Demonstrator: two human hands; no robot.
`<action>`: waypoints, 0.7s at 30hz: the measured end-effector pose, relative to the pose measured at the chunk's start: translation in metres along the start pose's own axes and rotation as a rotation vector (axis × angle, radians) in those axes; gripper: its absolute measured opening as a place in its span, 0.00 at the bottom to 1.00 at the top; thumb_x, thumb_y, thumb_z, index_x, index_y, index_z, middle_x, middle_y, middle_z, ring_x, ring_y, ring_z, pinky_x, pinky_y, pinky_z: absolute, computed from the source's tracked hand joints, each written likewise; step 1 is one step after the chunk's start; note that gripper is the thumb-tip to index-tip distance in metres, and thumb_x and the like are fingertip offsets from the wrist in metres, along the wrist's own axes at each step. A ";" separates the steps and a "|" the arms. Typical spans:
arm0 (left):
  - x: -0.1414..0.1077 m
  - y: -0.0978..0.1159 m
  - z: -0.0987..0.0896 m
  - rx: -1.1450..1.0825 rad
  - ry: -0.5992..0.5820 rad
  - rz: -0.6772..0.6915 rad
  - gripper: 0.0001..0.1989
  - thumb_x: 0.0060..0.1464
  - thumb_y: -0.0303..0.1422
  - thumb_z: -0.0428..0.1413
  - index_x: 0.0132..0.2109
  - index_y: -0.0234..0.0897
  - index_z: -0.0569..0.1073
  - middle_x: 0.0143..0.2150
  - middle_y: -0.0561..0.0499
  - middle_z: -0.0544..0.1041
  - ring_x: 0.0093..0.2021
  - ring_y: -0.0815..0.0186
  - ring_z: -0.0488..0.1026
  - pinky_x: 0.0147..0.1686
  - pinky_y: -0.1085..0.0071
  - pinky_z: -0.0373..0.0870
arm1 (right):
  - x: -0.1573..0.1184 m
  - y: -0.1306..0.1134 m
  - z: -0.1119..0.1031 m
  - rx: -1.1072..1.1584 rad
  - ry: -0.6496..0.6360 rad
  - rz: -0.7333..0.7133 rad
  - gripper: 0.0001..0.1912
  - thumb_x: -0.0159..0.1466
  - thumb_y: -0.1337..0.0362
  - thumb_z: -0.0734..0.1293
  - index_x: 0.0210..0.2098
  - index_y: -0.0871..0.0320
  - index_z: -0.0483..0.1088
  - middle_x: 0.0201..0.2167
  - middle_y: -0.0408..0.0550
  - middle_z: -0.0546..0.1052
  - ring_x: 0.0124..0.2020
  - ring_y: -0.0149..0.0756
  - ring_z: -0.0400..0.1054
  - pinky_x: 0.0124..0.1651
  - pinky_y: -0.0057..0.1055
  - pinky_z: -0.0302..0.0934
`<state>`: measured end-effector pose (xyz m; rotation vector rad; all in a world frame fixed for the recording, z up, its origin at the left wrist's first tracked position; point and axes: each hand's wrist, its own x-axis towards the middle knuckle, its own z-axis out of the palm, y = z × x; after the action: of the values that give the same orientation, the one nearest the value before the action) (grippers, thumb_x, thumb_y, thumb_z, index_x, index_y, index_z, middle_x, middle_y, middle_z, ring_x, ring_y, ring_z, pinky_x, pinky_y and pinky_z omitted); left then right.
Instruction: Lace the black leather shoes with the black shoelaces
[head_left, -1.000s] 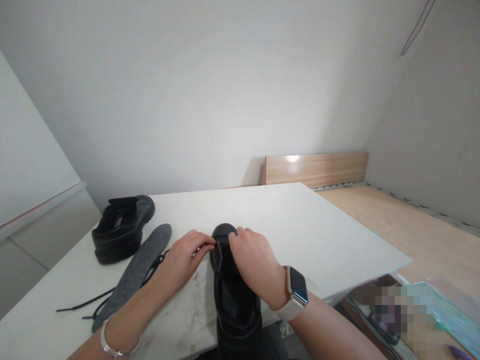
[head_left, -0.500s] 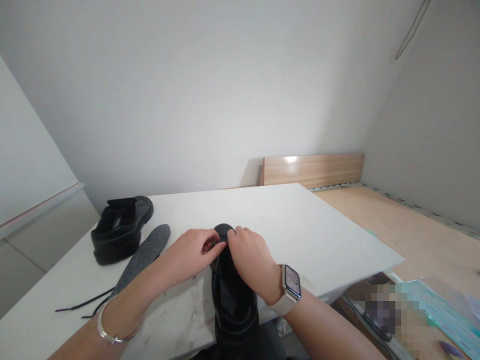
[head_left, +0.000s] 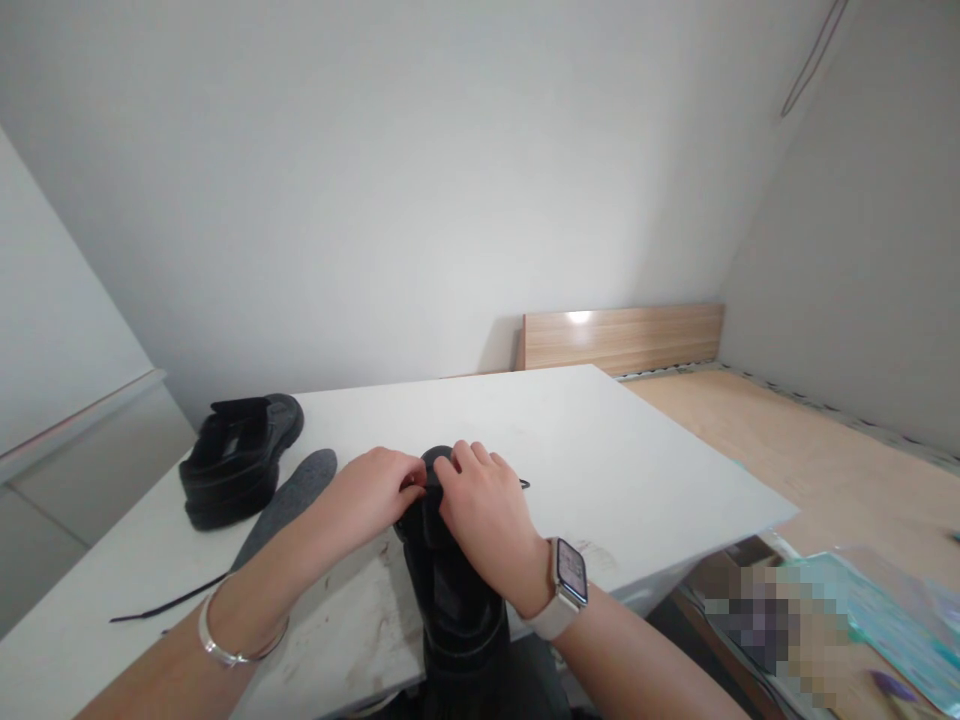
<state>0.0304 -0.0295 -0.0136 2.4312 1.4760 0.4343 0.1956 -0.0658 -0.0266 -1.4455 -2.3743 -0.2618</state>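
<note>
A black shoe (head_left: 457, 590) stands near the table's front edge, its toe pointing away from me. Thumb and fingers of my left hand (head_left: 379, 488) are pinched together at the left side of the shoe's front; what lies between them is hidden. My right hand (head_left: 487, 520), with a watch on its wrist, curls over the right side of the upper, its fingers against the shoe. A thin dark lace end (head_left: 525, 484) pokes out beyond the right hand. To the left lies a grey insole (head_left: 300, 490), partly behind my left forearm, with a black lace (head_left: 169, 604) beside it.
A second black shoe (head_left: 232, 470) lies at the far left of the white table (head_left: 630, 460). Past the table's right edge are a wooden board surface (head_left: 735, 420) and a low headboard (head_left: 622, 335). A turquoise packet (head_left: 877, 620) lies at the lower right.
The shoe's front has tilted slightly to the left, and both hands have shifted left with it. A lace end now shows to the right of my right hand.
</note>
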 end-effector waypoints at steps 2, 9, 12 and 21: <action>-0.004 0.004 -0.003 -0.037 0.129 0.032 0.09 0.55 0.32 0.54 0.32 0.38 0.79 0.33 0.47 0.80 0.35 0.59 0.75 0.37 0.66 0.66 | 0.000 0.002 0.001 0.124 0.064 0.010 0.05 0.66 0.73 0.63 0.39 0.59 0.69 0.37 0.51 0.74 0.41 0.43 0.68 0.41 0.36 0.64; -0.019 0.024 -0.020 -0.498 0.355 0.052 0.09 0.55 0.39 0.59 0.37 0.39 0.78 0.36 0.51 0.83 0.37 0.61 0.77 0.41 0.67 0.70 | 0.001 0.003 -0.002 1.100 0.321 0.137 0.03 0.65 0.68 0.64 0.39 0.57 0.67 0.33 0.43 0.75 0.32 0.31 0.70 0.37 0.28 0.66; -0.019 0.025 -0.022 -0.677 0.354 0.031 0.11 0.54 0.39 0.61 0.40 0.38 0.72 0.31 0.53 0.81 0.34 0.63 0.77 0.38 0.68 0.70 | 0.001 0.001 -0.001 1.412 0.304 0.184 0.09 0.63 0.64 0.66 0.43 0.58 0.69 0.31 0.43 0.75 0.28 0.29 0.71 0.33 0.27 0.68; -0.017 0.020 -0.017 -0.951 0.191 0.058 0.15 0.51 0.36 0.64 0.38 0.40 0.64 0.26 0.57 0.79 0.29 0.66 0.77 0.34 0.70 0.71 | 0.006 0.012 -0.012 1.606 0.131 0.120 0.12 0.60 0.57 0.72 0.37 0.59 0.74 0.29 0.43 0.77 0.27 0.29 0.72 0.34 0.27 0.71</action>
<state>0.0322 -0.0521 0.0076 1.6845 0.9149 1.1020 0.2063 -0.0590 -0.0138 -0.6344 -1.4434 1.2298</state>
